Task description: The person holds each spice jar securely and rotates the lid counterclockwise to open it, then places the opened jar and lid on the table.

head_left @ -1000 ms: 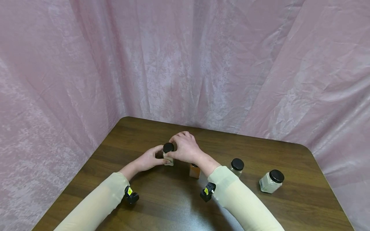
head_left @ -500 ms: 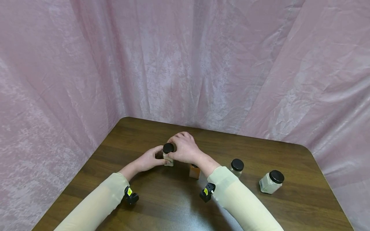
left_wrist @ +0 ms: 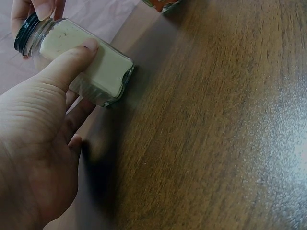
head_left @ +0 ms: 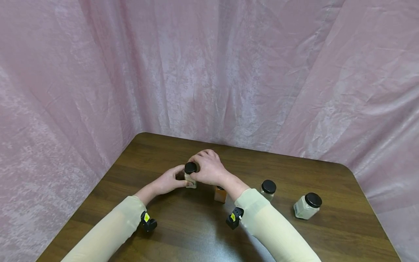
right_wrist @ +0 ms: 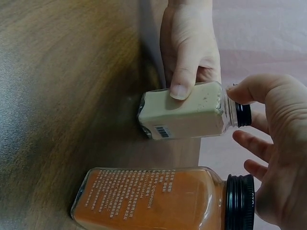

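Observation:
A clear glass spice jar point(head_left: 191, 182) with cream-coloured powder stands upright near the table's back left. My left hand point(head_left: 165, 181) grips its body low down, thumb across one face, as the left wrist view shows. From above, my right hand point(head_left: 210, 168) holds the jar's black screw lid point(right_wrist: 244, 115) between thumb and fingers. The lid sits on the neck, with some glass threads showing below it. A second jar point(right_wrist: 153, 199), full of orange powder and printed with white text, stands close to the right hand, partly hidden by the right wrist in the head view.
Two more black-lidded jars stand to the right: a partly hidden jar point(head_left: 268, 189) beyond the right forearm and a jar of pale powder point(head_left: 306, 206) farther right. The wooden table point(head_left: 183, 233) ends at a pink curtain point(head_left: 203, 72) behind and at the sides.
The right hand's fingertips have shifted slightly left around the lid. The left hand, the gripped jar and the other jars stay in place.

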`<control>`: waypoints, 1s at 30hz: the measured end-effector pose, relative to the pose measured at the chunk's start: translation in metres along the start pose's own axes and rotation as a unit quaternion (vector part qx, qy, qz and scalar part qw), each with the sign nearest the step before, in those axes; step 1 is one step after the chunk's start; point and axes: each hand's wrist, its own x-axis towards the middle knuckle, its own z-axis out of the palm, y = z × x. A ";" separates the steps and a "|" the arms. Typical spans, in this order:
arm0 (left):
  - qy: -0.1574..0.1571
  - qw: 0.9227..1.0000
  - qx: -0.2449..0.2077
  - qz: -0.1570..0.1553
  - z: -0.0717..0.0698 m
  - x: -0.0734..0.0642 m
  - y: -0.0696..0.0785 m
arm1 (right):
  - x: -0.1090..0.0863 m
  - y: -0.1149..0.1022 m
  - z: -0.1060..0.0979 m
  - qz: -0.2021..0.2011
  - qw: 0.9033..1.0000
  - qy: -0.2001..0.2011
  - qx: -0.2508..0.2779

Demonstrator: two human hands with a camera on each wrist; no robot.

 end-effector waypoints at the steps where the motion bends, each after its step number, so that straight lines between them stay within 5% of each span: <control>1: 0.000 1.000 0.001 0.000 0.000 0.000 0.000 | 0.000 0.000 0.000 0.000 1.000 0.000 0.000; 30: -0.001 1.000 0.006 0.002 0.002 0.001 -0.001 | -0.001 0.002 -0.001 0.013 1.000 0.012 -0.023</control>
